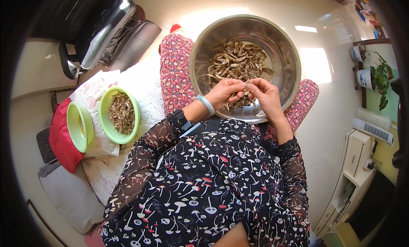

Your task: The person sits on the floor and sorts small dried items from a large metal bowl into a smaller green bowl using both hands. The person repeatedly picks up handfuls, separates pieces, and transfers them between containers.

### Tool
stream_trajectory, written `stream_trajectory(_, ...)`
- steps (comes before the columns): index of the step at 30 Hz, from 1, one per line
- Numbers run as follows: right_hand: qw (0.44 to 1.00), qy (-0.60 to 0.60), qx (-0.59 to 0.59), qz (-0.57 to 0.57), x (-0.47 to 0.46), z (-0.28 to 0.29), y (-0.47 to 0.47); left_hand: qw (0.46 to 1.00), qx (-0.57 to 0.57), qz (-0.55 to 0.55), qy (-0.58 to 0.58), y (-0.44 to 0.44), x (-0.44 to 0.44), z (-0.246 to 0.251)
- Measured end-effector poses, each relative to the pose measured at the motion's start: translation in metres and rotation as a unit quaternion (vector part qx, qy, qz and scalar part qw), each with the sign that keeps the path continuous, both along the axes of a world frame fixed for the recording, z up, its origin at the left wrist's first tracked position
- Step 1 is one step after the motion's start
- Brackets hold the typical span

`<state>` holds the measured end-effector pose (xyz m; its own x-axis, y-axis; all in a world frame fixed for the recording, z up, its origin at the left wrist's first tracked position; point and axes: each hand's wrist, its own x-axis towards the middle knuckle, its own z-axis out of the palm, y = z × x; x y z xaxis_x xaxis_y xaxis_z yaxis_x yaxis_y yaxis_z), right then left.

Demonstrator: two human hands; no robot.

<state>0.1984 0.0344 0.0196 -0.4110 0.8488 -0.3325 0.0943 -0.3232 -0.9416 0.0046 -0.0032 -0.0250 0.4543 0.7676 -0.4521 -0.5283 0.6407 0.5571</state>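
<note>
A large stainless steel basin (287,66) rests across my lap, between my knees. Dried brown bean pods (235,60) lie heaped in it. Over the basin's near side, my left hand (225,93) and my right hand (266,95) meet at the fingertips. Both pinch a small dried bean pod (246,90), partly hidden by the fingers. More pods show beneath the hands. A pale jade-coloured bangle (206,105) circles my left wrist.
To my left, a green plastic bowl (136,128) holds dry pods or husks. Beside it, a smaller tilted green bowl (74,133) has some yellow beans (81,125). Both stand on a cloth-covered seat (148,77). A black chair (105,29) is farther left; potted plants (381,77) are at right.
</note>
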Motion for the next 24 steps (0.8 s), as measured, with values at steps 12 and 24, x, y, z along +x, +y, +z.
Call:
stream_trajectory(12, 0.985, -0.109, 0.132, -0.033, -0.006, -0.001, -0.009, 0.997, 0.031, 0.025, 0.063, 0.001, 0.005, 0.003)
stream_trajectory(24, 0.94, -0.235, 0.245, 0.046, -0.001, 0.004, 0.0, 0.976, 0.112, 0.06, 0.177, -0.002, 0.008, 0.002)
